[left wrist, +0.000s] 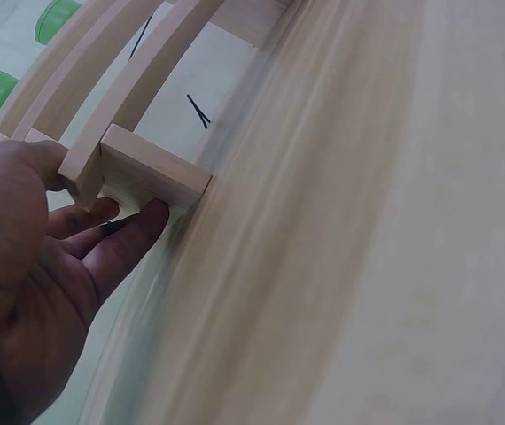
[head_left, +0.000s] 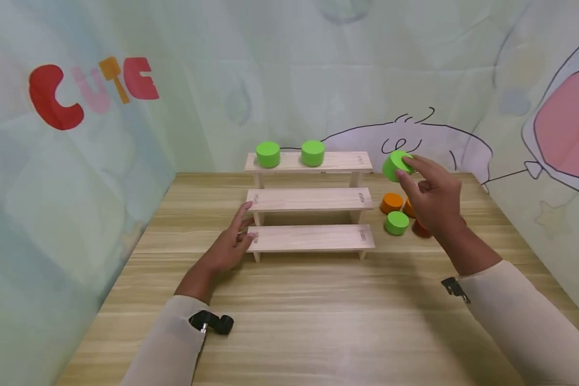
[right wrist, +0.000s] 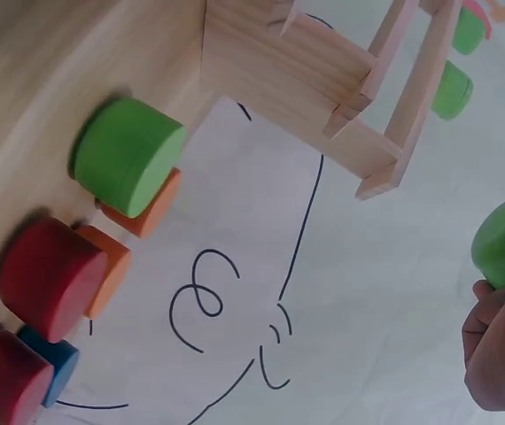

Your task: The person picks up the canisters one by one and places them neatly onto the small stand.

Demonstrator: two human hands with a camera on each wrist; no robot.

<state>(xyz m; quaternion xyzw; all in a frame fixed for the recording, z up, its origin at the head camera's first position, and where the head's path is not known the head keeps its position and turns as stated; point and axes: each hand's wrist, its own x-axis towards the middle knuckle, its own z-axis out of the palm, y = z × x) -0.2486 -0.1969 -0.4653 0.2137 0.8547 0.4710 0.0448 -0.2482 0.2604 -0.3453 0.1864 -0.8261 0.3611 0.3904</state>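
A three-tier wooden step stand (head_left: 310,237) stands on the table. My left hand (head_left: 229,249) holds its left end, with digits at the lowest and middle steps. In the left wrist view, fingertips of the left hand (left wrist: 49,274) press the end panel under the step board. My right hand (head_left: 436,195) pinches a green cylinder block (head_left: 394,165) between thumb and fingers, raised right of the top step. Two green cylinder blocks sit on the top step, one at the left (head_left: 268,155) and one near the middle (head_left: 312,154).
Right of the stand, a green block (head_left: 396,223) and an orange block (head_left: 392,202) rest on the table. Red blocks (right wrist: 50,279) and a blue block (right wrist: 53,361) show beside them in the right wrist view. A printed cloth backdrop (head_left: 212,118) encloses the table's back and sides.
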